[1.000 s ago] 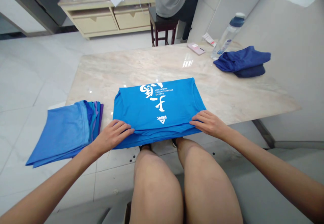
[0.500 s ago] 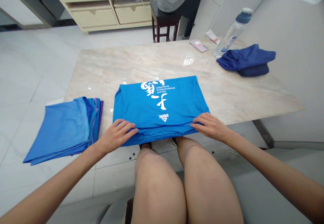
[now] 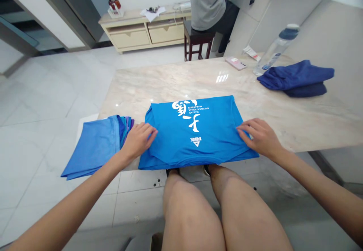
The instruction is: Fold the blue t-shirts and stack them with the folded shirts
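A bright blue T-shirt [image 3: 195, 133] lies folded on the marble table, with white lettering and a PEAK logo facing me upside down. My left hand [image 3: 138, 141] rests flat on its left side, fingers spread. My right hand [image 3: 259, 137] lies on its right edge, fingers on the cloth. Neither hand visibly grips the shirt. Left of my left wrist, a stack of folded blue shirts [image 3: 96, 148] sits lower than the tabletop, partly hidden by my forearm.
A navy garment pile [image 3: 295, 78], water bottle [image 3: 276, 50] and pink phone [image 3: 236, 63] stand at the far right of the marble table [image 3: 170, 80]. Beyond it, a seated person [image 3: 208, 8] occupies a stool [image 3: 198, 41] near a low cabinet [image 3: 141, 35].
My hands have spread apart, moving from the shirt's near folded edge onto its sides. The whole view has shifted, with the table sitting further right and lower in the picture.
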### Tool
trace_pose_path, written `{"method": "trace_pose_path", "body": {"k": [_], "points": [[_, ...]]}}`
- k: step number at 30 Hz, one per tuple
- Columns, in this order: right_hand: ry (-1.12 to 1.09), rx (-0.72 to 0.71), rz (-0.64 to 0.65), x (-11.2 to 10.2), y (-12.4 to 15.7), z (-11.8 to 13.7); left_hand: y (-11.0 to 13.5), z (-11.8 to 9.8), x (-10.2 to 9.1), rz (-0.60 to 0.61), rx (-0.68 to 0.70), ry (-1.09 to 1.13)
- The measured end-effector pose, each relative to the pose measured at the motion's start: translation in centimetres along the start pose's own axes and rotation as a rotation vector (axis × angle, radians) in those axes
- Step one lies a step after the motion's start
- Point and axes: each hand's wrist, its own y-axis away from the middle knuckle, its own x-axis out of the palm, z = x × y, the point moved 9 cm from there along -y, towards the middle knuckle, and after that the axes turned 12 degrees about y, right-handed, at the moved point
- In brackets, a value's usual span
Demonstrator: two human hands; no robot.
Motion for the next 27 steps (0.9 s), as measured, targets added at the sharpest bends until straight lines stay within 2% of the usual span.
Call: {"method": "trace_pose_path", "body": {"k": [2, 4, 6, 7, 9, 12, 15, 17, 19, 21, 22, 24, 27], "points": [[0.049, 0.227, 0.026, 1.8, -2.4, -4.3, -3.2, 4.6, 0.1, -0.028, -0.287, 0.052], [0.075, 0.454, 0.105, 4.1, -4.4, -8.1, -5.4, 9.0, 1.1, 0.013, -0.58, 0.104], [0.068, 0.645, 0.246, 6.8, -5.7, -10.6, -6.7, 12.0, 2.3, 0.087, -0.801, 0.141], [0.058, 0.723, 0.314, 7.9, -6.1, -11.4, -7.3, 13.0, 2.8, 0.115, -0.862, 0.155], [0.042, 0.842, 0.401, 9.6, -6.6, -12.1, -8.4, 13.9, 3.5, 0.132, -0.895, 0.182], [0.056, 0.898, 0.41, 10.7, -7.5, -12.3, -9.5, 14.5, 4.2, 0.102, -0.86, 0.233], [0.041, 0.91, 0.404, 11.3, -7.9, -12.8, -9.8, 15.0, 4.3, -0.004, -0.828, 0.291], [0.024, 0.971, 0.406, 11.3, -7.3, -13.6, -9.2, 14.9, 4.3, -0.079, -0.841, 0.328], [0.028, 1.032, 0.388, 10.6, -6.1, -13.9, -8.3, 13.5, 3.9, -0.164, -0.808, 0.327], [0.024, 1.024, 0.363, 9.6, -4.8, -13.1, -7.7, 9.8, 3.2, -0.26, -0.653, 0.267], [0.016, 0.981, 0.347, 8.9, -4.1, -12.3, -7.3, 6.9, 2.9, -0.296, -0.533, 0.226], [0.006, 0.806, 0.307, 7.5, -3.0, -9.5, -6.3, 0.6, 3.6, -0.289, -0.303, 0.17], [0.072, 0.481, 0.267, 4.9, -0.8, -4.4, -4.4, -8.0, 5.9, -0.154, -0.017, 0.138]]}}
